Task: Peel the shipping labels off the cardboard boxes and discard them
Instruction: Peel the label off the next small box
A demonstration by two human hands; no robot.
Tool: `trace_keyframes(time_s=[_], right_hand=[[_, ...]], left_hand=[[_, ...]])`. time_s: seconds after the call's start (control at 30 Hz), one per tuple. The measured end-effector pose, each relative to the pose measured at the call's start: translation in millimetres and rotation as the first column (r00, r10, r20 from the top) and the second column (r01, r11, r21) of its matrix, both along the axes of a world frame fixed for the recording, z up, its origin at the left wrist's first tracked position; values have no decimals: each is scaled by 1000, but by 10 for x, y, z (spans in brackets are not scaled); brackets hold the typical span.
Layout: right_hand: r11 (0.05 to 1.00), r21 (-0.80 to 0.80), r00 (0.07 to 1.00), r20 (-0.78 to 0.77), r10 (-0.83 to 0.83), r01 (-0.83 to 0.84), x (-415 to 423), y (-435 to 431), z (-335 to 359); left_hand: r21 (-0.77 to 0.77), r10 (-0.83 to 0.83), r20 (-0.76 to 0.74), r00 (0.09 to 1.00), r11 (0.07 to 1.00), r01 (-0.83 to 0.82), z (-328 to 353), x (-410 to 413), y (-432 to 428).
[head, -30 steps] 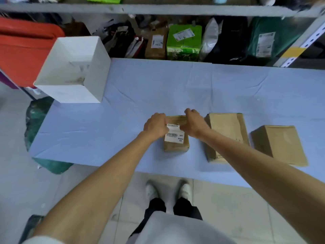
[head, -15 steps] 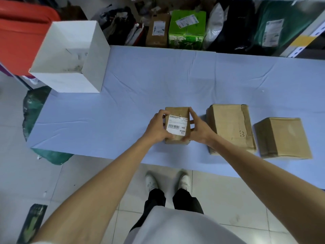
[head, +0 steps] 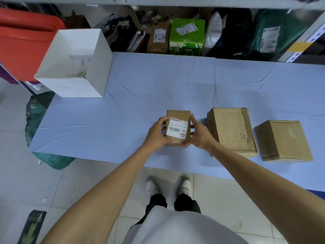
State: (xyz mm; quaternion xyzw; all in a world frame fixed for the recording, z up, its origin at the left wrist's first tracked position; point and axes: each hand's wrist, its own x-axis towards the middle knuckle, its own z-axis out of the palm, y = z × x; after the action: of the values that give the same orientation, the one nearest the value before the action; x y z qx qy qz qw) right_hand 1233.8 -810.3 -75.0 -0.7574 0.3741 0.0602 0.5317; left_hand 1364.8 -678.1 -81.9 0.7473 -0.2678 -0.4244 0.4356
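Parcel storeroom, labelled packages [head: 186, 35] under shelf [head: 175, 1], cloth-covered table [head: 158, 81]

Small box's [head: 178, 115] lower sides behind fingers [head: 193, 120]

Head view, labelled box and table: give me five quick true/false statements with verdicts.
1. Both hands, left and right, grip the small box. True.
2. The shipping label is fully peeled off. False: it lies flat on the box face.
3. Two more cardboard boxes, the middle box and the far-right box, sit to the right of the held one. True.
4. The white bin stands at the table's right end. False: it is at the far left corner.
5. The table cover is red. False: light blue.
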Motion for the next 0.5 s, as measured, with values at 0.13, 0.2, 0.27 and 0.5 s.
trace_keyframes(time_s=[0.13, 0.2, 0.27, 0.5], right_hand=[[1000, -23, 1000, 22, 5, -4, -26, 14, 2], [999, -38, 1000, 26, 11, -10, -21, 12, 8], [999, -40, 1000, 22, 15, -14, -16, 10, 9], [998, -59, 1000, 14, 17, -16, 13, 2, -1]], left_hand=[[-13, -6, -18, 1000, 1000, 6, -33, -23, 31], [-11, -11, -19, 1000, 1000, 11, -45, -15, 25], [-4, -18, -16, 1000, 1000, 18, -61, -6, 16], [-2, -41, 6, 999, 999, 41, -88, 9, -12]])
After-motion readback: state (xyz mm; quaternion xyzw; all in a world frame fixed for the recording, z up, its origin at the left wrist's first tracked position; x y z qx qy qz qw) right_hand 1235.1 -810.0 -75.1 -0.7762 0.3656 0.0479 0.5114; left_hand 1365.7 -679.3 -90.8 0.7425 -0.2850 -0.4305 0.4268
